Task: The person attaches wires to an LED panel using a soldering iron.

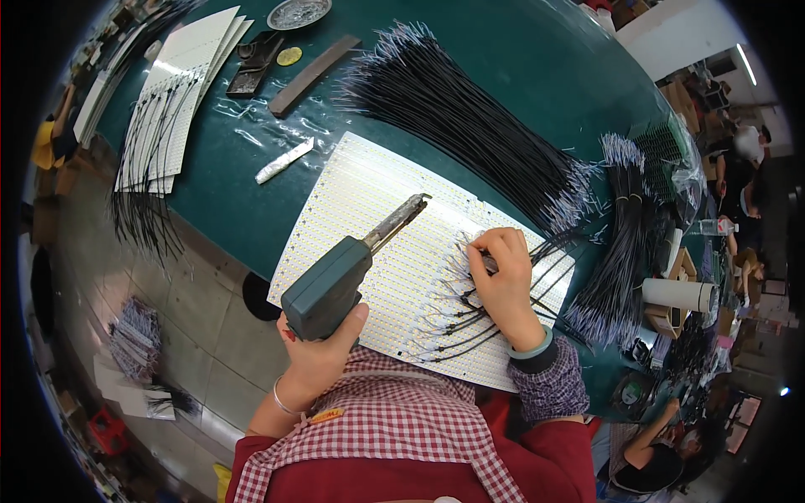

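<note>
My left hand (323, 356) is wrapped round the handle of a dark green soldering gun (327, 285). The gun's metal tip points up and away over a white LED circuit board (352, 210), which lies at a slant in front of me. On the board's right part, my right hand (507, 281) is closed in a pinch on a black wire, partly hidden by the fingers. Several short black wires (465, 335) with stripped ends lie across the board below that hand.
A large bundle of black wires (478, 117) lies behind the board, and a tied bundle (620, 243) to its right. Wired boards (176, 101) hang over the table's left edge. A metal bar (314, 75), a white roll (285, 161) and a metal dish (298, 12) sit beyond.
</note>
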`<action>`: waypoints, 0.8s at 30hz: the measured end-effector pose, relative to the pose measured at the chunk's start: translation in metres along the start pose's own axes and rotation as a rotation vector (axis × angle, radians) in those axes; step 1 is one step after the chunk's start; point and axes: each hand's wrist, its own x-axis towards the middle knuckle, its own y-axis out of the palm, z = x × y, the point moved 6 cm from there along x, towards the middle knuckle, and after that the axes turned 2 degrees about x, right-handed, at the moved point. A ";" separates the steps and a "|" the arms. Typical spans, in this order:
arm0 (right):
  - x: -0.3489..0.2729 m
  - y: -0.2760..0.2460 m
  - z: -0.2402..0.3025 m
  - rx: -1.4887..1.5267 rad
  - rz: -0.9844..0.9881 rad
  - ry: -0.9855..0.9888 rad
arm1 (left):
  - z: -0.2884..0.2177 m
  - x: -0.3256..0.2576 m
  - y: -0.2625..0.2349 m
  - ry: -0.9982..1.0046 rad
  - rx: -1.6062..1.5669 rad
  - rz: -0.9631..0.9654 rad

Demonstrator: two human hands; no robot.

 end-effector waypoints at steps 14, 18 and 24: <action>0.146 0.067 0.048 -0.088 0.200 -0.335 | 0.000 0.018 -0.040 -0.040 -0.127 -0.216; 0.182 0.131 0.035 -0.023 0.154 -0.413 | 0.000 0.017 -0.054 -0.019 -0.117 -0.264; 0.190 0.174 0.038 -0.354 0.190 -0.513 | 0.004 0.017 -0.073 -0.060 -0.125 -0.337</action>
